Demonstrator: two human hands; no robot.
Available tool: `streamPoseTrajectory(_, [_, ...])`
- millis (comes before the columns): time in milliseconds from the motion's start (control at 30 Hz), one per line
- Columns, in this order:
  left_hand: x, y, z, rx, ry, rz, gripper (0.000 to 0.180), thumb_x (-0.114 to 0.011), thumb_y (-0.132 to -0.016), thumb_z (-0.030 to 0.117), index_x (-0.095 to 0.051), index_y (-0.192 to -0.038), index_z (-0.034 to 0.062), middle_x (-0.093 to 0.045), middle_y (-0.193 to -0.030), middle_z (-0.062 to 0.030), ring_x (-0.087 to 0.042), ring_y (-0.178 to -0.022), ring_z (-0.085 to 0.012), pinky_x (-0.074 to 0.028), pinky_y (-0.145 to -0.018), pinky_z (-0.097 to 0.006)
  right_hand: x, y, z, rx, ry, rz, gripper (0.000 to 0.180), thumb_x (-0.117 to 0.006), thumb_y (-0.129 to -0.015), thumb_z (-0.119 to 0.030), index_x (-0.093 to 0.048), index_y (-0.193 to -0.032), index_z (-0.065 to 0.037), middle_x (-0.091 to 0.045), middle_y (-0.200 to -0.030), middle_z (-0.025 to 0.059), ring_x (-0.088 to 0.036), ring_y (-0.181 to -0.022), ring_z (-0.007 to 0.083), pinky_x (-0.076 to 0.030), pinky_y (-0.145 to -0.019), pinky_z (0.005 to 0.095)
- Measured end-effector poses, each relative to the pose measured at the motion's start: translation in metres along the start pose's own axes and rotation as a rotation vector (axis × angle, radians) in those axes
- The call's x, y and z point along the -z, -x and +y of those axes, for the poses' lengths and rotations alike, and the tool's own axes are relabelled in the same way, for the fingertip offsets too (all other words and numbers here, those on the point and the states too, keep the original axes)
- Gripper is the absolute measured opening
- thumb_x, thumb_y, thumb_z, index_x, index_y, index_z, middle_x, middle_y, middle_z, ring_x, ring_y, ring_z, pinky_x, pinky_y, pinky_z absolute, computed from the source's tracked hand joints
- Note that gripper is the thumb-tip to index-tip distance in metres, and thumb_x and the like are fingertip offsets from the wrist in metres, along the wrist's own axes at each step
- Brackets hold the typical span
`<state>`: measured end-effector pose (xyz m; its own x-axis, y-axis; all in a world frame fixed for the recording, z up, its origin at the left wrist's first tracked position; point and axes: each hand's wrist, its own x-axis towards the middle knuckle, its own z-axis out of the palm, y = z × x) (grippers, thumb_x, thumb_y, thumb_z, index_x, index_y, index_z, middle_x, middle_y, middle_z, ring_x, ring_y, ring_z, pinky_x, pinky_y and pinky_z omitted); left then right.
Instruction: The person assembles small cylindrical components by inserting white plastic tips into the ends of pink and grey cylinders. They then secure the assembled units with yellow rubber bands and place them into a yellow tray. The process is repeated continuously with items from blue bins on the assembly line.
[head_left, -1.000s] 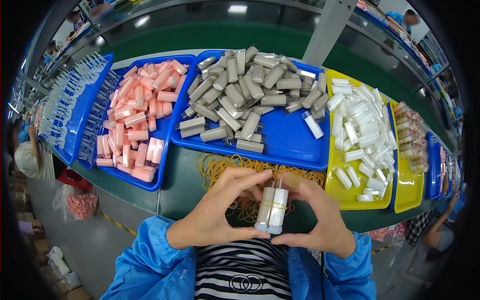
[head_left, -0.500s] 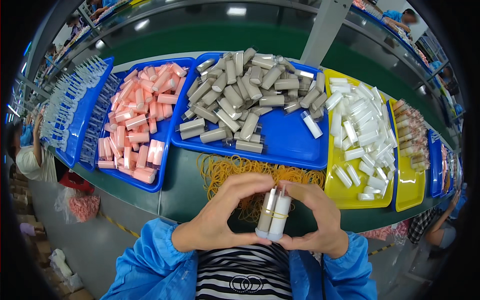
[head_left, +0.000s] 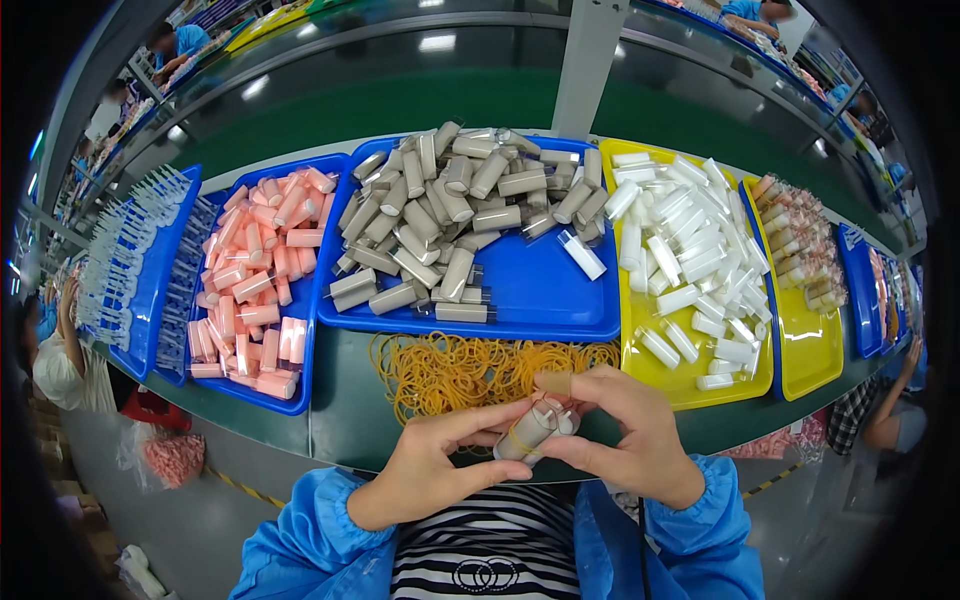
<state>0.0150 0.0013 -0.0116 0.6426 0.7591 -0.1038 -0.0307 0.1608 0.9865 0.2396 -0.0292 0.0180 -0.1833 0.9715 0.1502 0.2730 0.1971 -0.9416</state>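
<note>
Clear plastic bag (head_left: 165,460) of pink pieces, low left beside the bench

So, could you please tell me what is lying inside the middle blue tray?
The middle blue tray holds a heap of grey tubes, piled mostly toward its back, plus one white tube near its right side. Whatever lies under the heap is covered.

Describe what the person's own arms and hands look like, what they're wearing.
Both forearms wear bright blue sleeves with gathered elastic cuffs at the wrists. The left hand and right hand are bare, with no gloves; a tan bandage or finger cot covers one right fingertip.
</note>
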Motion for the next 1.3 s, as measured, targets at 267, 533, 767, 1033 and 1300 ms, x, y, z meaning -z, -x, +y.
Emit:
streamPoseTrajectory(267, [-0.004, -0.003, -0.01, 0.058, 0.035, 0.019, 0.055, -0.079, -0.08, 0.002, -0.057, -0.13, -0.0057, -0.064, -0.123, -0.013, -0.063, -0.106, -0.0159, -0.053, -0.095, -0.031, -0.002, 0.005, 0.004, 0.04, -0.007, 0.055, 0.046, -0.082, -0.077, -0.014, -0.064, -0.117, 0.001, -0.066, -0.094, 0.0104, -0.064, -0.079, 0.0185, -0.053, -0.07, 0.0291])
streamPoseTrajectory(533, [-0.003, -0.009, 0.015, -0.329, -0.23, 0.083, 0.056, -0.073, -0.085, 0.017, -0.051, -0.131, -0.0044, -0.051, -0.135, -0.0206, -0.058, -0.118, -0.0298, -0.05, -0.096, -0.039, 0.107, 0.027, -0.006, 0.149, 0.485, 0.829, 0.043, -0.078, -0.079, -0.006, -0.061, -0.119, -0.002, -0.067, -0.105, 0.0072, -0.064, -0.09, 0.0154, -0.052, -0.08, 0.0302])
streamPoseTrajectory(767, [0.0, -0.01, 0.018, -0.263, -0.169, 0.19, 0.03, -0.065, -0.094, 0.009, -0.06, -0.12, -0.0038, -0.054, -0.13, -0.017, -0.059, -0.114, -0.0256, -0.052, -0.093, -0.035, 0.267, 0.103, 0.062, -0.197, 0.866, 1.167, 0.043, -0.076, -0.082, -0.011, -0.06, -0.12, 0.001, -0.068, -0.101, 0.0105, -0.065, -0.083, 0.017, -0.053, -0.074, 0.0289])
streamPoseTrajectory(1033, [-0.008, -0.01, 0.02, -0.223, -0.226, 0.176, 0.027, -0.063, -0.093, 0.006, -0.061, -0.118, -0.005, -0.057, -0.124, -0.0155, -0.062, -0.106, -0.022, -0.052, -0.09, -0.032, 0.279, 0.097, 0.091, -0.157, 0.765, 1.191, 0.036, -0.074, -0.086, -0.018, -0.064, -0.115, 0.0, -0.068, -0.099, 0.0119, -0.063, -0.08, 0.0204, -0.052, -0.071, 0.0326])
streamPoseTrajectory(1300, [-0.024, -0.016, 0.018, -0.189, -0.203, 0.106, 0.022, -0.061, -0.093, -0.001, -0.062, -0.115, -0.004, -0.06, -0.121, -0.0153, -0.064, -0.103, -0.0216, -0.052, -0.091, -0.031, 0.299, 0.115, 0.103, -0.197, 1.332, 1.053, 0.033, -0.075, -0.081, -0.012, -0.064, -0.11, -0.003, -0.062, -0.105, 0.013, -0.059, -0.093, 0.0297, -0.049, -0.083, 0.0369])
